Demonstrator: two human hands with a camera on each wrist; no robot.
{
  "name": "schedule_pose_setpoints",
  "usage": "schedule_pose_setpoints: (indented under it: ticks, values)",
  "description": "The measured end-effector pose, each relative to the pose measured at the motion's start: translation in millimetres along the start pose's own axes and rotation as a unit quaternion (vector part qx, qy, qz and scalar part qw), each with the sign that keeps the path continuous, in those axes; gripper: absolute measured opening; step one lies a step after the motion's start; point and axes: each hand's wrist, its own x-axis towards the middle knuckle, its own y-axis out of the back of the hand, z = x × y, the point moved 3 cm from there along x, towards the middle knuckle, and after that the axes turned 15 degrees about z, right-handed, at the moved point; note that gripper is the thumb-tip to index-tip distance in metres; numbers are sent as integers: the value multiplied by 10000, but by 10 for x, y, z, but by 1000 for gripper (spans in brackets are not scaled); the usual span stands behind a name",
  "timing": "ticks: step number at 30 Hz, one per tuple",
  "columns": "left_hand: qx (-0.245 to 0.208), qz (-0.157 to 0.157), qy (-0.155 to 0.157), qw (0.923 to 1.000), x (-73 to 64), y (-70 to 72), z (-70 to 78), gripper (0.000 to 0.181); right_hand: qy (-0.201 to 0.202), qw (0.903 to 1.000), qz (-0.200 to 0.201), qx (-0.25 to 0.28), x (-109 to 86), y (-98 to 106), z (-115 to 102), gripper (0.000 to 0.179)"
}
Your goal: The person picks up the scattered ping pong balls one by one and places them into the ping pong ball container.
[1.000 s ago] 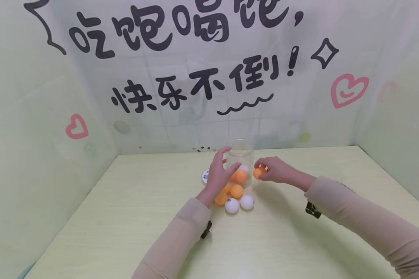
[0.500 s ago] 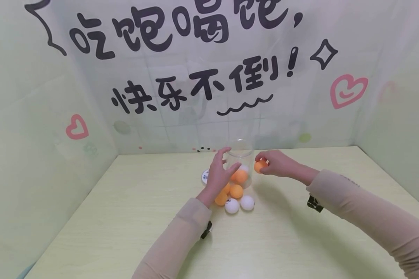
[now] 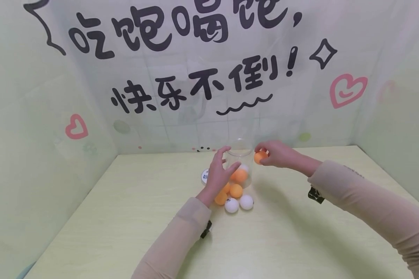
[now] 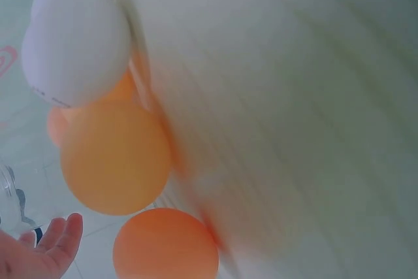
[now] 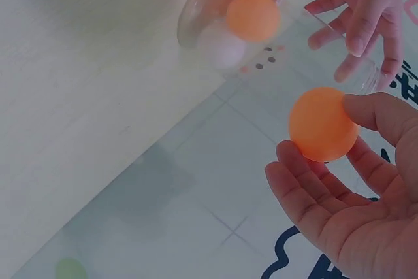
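Observation:
In the head view my right hand (image 3: 281,155) pinches an orange ping-pong ball (image 3: 260,157) between thumb and fingers, just right of the mouth of a clear jar (image 3: 244,159) and off the table. The right wrist view shows this orange ball (image 5: 323,124) close up. My left hand (image 3: 218,176) grips the upright jar from its left, thumb on the near side and fingers around the far side. Orange balls and a white one lie at the jar's bottom. In front of it sit two white balls (image 3: 231,205) and several orange balls (image 3: 236,190), partly behind my left wrist.
A round white printed disc (image 3: 205,176) lies left of the jar, partly hidden by my left hand. The pale wood table (image 3: 143,201) ends at a printed wall sheet (image 3: 181,135) just behind the jar. Loose balls sit close to my left forearm.
My right hand has risen with the orange ball, from beside the jar's lower part to near its rim level. My left hand and the jar stay put.

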Motion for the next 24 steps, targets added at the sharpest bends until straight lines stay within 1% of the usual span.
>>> schedule_pose_setpoints:
  ticks: [5, 10, 15, 20, 24]
  values:
    - [-1, -6, 65, 10000, -11, 2, -19, 56, -9, 10000, 40, 15, 23, 36, -25, 27]
    - [-25, -10, 60, 10000, -11, -3, -21, 56, -37, 9999, 105, -33, 55, 85, -30, 27]
    - [-46, 24, 59, 10000, -7, -6, -24, 56, 30, 9998, 203, -71, 94, 144, -61, 27]
    - [4, -28, 111, 9999, 1, -12, -32, 57, 59, 9996, 247, -119, 132, 196, -88, 28]
    - [40, -24, 95, 9999, 3, -15, -29, 57, 99, 9993, 326, -157, 177, 231, -109, 28]
